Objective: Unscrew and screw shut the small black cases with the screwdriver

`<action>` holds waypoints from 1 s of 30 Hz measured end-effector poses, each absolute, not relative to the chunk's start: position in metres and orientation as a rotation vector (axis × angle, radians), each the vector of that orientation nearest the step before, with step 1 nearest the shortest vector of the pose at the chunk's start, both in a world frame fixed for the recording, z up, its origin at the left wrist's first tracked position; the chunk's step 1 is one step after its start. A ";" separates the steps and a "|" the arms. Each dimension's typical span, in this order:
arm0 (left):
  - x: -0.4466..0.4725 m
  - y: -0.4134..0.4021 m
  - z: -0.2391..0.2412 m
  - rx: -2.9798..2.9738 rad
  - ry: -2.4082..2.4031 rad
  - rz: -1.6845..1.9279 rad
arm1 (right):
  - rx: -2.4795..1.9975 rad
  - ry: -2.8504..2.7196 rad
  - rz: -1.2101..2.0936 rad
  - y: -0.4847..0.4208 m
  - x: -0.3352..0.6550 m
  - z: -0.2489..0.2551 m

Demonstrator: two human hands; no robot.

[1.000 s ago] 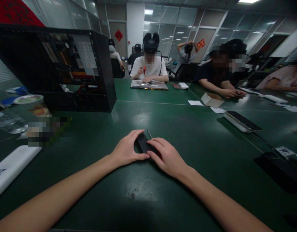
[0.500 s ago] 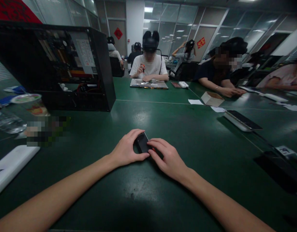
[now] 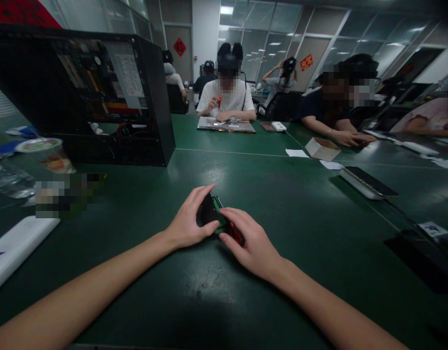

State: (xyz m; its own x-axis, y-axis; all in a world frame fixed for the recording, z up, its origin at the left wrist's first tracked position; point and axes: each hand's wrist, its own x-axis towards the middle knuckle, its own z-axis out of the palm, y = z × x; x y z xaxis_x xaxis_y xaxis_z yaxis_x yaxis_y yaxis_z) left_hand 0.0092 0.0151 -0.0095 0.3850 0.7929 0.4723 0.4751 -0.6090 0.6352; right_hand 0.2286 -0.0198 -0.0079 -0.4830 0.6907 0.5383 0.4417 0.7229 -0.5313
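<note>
Low over the green table (image 3: 205, 291), both hands hold a small black device that has come apart on one side. My left hand (image 3: 187, 218) grips its flat black cover (image 3: 208, 210) between thumb and fingers, with the cover tilted up. Green, perhaps a circuit board (image 3: 221, 224), shows in the gap beside the cover. My right hand (image 3: 251, 238) is closed round the other part, and a red piece (image 3: 238, 235) shows under its fingers. What exactly the device is, I cannot tell.
At the left stand an open computer case (image 3: 154, 107), a cup (image 3: 49, 155), a clear plastic bottle (image 3: 8, 180) and a white box-like device (image 3: 23, 253). At the right lie a small open carton (image 3: 322, 148), a dark-topped slab (image 3: 370, 182) and a cable. Across the table, people work.
My left hand has tilted the black cover up and away from the rest of the device. Green inside and more of the red piece now show.
</note>
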 end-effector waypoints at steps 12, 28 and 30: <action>-0.019 0.047 -0.009 2.066 1.050 0.994 | -0.967 -2.330 0.417 -0.020 0.229 -0.004; -0.049 0.057 0.009 2.558 1.323 0.448 | -0.930 -2.317 0.379 -0.019 0.230 0.000; -0.049 0.059 0.005 2.538 1.364 0.517 | -0.944 -2.291 0.392 -0.019 0.226 0.001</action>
State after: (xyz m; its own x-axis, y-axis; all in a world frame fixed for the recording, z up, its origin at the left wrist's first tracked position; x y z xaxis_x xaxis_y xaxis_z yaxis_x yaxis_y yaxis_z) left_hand -0.0493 0.0594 0.0052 0.5091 0.8364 0.2032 0.7611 -0.5477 0.3474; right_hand 0.2258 -0.0188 0.0010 -0.5504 0.7132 0.4341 0.5284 0.7001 -0.4802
